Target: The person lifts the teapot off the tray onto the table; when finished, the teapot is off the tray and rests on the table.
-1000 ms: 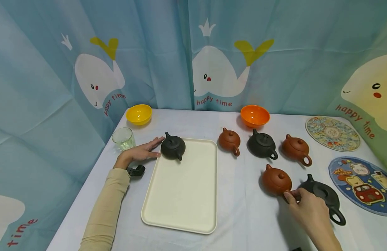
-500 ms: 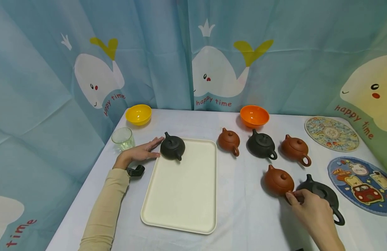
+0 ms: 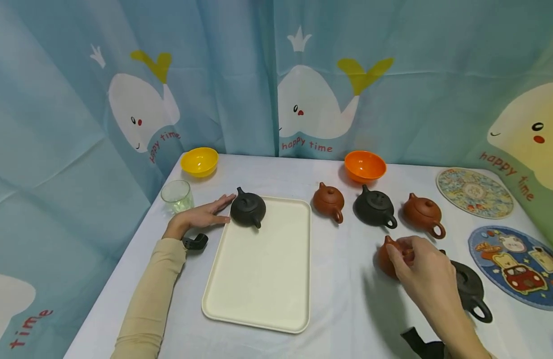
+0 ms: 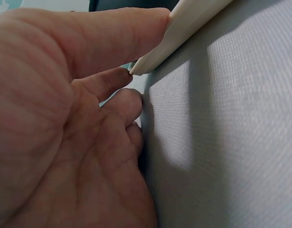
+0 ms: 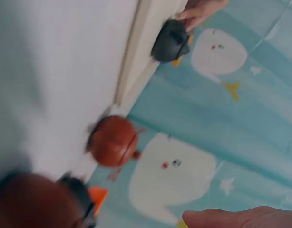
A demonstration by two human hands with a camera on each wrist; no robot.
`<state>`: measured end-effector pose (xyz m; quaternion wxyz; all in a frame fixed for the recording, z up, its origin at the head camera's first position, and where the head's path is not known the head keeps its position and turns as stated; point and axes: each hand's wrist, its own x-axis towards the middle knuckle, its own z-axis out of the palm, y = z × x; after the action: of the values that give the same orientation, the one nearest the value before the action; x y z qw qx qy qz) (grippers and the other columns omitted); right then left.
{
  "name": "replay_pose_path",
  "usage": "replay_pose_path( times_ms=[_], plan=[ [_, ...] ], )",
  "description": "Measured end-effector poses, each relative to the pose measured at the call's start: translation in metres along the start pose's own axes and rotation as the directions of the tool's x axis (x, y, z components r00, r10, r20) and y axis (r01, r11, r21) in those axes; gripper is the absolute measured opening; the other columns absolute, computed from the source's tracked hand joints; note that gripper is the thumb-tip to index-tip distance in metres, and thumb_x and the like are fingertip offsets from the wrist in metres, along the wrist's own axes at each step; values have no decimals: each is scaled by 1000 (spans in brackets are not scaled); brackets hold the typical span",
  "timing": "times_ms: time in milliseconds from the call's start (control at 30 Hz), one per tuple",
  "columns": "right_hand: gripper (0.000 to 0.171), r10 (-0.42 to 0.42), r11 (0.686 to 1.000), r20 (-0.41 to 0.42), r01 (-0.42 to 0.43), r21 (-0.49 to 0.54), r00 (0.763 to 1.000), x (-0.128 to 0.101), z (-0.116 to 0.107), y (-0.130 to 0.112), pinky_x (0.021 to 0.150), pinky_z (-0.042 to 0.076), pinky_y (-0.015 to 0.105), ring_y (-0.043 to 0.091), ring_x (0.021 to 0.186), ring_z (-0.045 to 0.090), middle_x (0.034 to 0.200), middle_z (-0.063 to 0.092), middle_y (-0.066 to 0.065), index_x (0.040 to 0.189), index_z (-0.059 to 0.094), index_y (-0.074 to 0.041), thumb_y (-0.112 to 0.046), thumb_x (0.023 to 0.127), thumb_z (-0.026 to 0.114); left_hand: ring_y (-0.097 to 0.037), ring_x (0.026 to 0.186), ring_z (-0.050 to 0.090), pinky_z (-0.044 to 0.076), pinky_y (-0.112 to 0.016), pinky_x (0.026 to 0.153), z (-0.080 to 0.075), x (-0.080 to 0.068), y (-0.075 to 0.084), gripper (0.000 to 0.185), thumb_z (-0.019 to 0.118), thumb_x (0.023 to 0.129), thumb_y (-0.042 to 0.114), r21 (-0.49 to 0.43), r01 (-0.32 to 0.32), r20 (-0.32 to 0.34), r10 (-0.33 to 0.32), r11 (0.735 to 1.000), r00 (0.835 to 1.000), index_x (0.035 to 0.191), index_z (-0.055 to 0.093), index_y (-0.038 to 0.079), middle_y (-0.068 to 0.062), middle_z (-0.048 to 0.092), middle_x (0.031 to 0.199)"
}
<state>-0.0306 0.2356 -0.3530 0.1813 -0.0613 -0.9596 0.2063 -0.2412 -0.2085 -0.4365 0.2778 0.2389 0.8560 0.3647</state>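
Note:
My left hand point(image 3: 200, 217) lies flat on the white tablecloth at the far-left corner of a cream tray point(image 3: 258, 279). Its straight fingers touch a dark teapot point(image 3: 248, 209) standing on that corner. The left wrist view shows the palm point(image 4: 65, 142) next to the tray's edge point(image 4: 184, 28). My right hand point(image 3: 426, 274) is over a red-brown teapot point(image 3: 383, 258) at the front right, fingers curved across its top. I cannot see whether they grip it. A dark lidless teapot point(image 3: 471, 289) sits just right of that hand. The right wrist view is blurred.
A row of three teapots stands behind: brown point(image 3: 328, 201), dark point(image 3: 374, 207), brown point(image 3: 423, 213). There is a yellow bowl point(image 3: 199, 161) and an orange bowl point(image 3: 365, 165) at the back, a glass point(image 3: 177, 196) far left, and two patterned mats point(image 3: 474, 192) point(image 3: 518, 264) at the right.
My right hand has moved from the near brown teapot's handle up and over its top. The left hand and the dark teapot on the tray have stayed put.

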Motion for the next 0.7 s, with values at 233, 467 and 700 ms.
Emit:
replay_pose_path(
  times_ms=[233,467,700],
  plan=[
    [21,-142,987,43,138,79,989,19,23,-45,55,50,39,27,65,61,82,67,18,97,66,4,-13,86,71,-35,151,-7,0,-59,119,-2,-1,-3,82,61,97,32,-7,7,4,-7,1000,1000,158,8,15,-17,-4,164],
    [19,-259,956,98,240,167,961,35,65,-83,58,52,38,23,65,62,84,69,14,94,67,2,-13,85,73,-33,151,-7,1,-58,119,-2,-2,-4,82,60,97,32,-2,7,-2,-7,1000,1000,159,8,16,-16,-3,164],
    [18,-313,939,165,278,202,935,43,106,-114,56,50,34,21,63,62,79,69,11,93,68,1,-14,84,73,-30,152,-6,1,-54,121,-1,1,0,81,59,98,30,18,0,-3,0,1000,1000,159,8,16,-14,-3,164]
  ],
)
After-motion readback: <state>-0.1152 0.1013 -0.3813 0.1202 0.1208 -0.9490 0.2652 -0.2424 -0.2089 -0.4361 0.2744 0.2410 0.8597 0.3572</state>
